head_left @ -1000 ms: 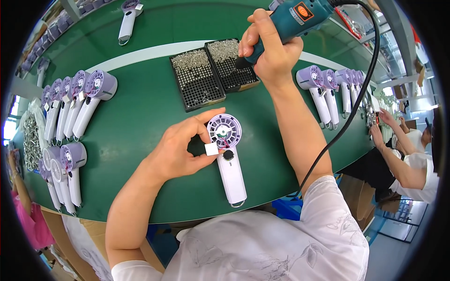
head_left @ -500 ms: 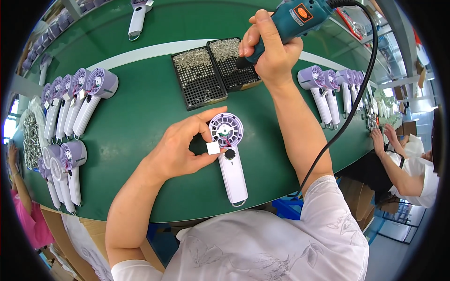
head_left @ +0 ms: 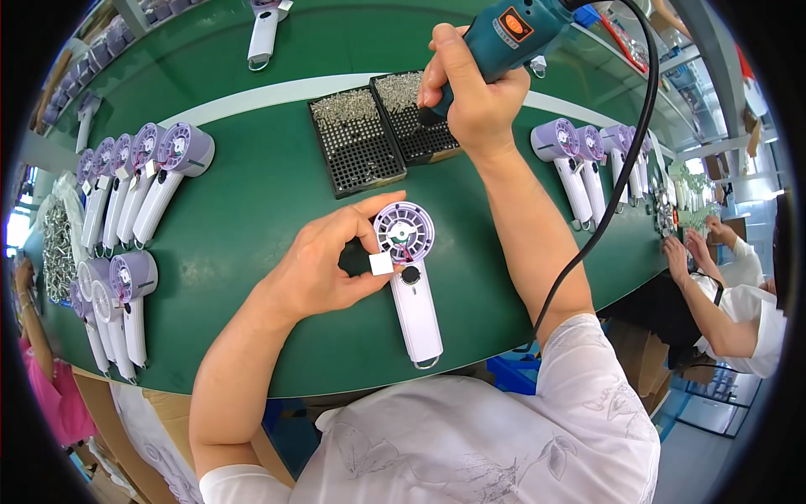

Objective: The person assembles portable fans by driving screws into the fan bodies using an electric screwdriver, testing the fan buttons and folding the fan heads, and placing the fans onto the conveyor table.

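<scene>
A white and purple handheld fan lies on the green table before me, its round head showing inner spokes and coloured wires. My left hand grips the fan's head from the left, thumb and fingers curved around it. A small white square sits beside the wires, near the thumb. My right hand is wrapped around a teal electric screwdriver with a black cord. Its dark nose points down-left over the right one of two black screw trays; the hand hides the bit's tip.
The left black tray has loose screws heaped at its far end. Several fans stand in rows at the left, others at the right. A bag of metal parts lies far left. Another fan lies beyond the white strip. Co-workers' hands work at the right.
My right hand and the screwdriver have shifted slightly left over the trays. The fan beyond the white strip has slid right. My left hand and its fan have barely moved.
</scene>
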`<state>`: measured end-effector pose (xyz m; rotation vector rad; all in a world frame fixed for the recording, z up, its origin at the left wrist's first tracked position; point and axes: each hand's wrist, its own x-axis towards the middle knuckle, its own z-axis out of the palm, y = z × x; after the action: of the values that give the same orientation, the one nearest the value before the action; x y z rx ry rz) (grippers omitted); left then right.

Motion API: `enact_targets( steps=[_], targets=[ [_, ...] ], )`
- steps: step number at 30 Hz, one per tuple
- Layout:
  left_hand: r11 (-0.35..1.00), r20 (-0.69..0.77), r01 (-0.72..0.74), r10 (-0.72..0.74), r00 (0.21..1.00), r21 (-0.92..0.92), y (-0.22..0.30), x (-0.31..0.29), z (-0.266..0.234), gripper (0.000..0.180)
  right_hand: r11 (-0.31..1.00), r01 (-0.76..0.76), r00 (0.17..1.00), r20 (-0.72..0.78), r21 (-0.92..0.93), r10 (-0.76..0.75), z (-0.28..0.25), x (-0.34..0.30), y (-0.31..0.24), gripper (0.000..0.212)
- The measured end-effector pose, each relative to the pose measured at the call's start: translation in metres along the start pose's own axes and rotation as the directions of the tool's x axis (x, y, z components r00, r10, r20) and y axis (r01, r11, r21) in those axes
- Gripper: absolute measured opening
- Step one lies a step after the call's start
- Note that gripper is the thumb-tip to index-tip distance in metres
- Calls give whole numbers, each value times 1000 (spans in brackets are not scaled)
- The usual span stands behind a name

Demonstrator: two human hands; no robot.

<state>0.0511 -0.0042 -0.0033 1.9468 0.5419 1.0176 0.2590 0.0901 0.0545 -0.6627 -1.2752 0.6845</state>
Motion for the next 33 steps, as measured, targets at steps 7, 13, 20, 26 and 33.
enact_targets(
  steps=[7, 13, 20, 26, 33],
  targets=[
    [999, 3, -14, 14, 1000, 31, 1, 1, 1, 40, 999, -21, 999, -42, 37, 22, -3, 2, -26, 17],
    [1000, 1, 12, -12, 1000, 6, -1, -1, 0, 39, 950, -89, 959, 282, 299, 2, -7, -15, -74, 36],
    [1000, -8, 0, 0, 1000, -6, -1, 0, 1, 37, 953, -136, 954, 296, 273, 51, 13, -31, -91, 19],
    [1000, -9, 8, -8, 1000, -6, 2, -1, 1, 36, 966, -141, 959, 272, 218, 79, 16, -36, -84, 13],
    [1000, -21, 0, 0, 1000, -5, 2, -2, 0, 36, 929, -247, 959, 207, 276, 194, 24, -43, -81, 4]
  ],
)
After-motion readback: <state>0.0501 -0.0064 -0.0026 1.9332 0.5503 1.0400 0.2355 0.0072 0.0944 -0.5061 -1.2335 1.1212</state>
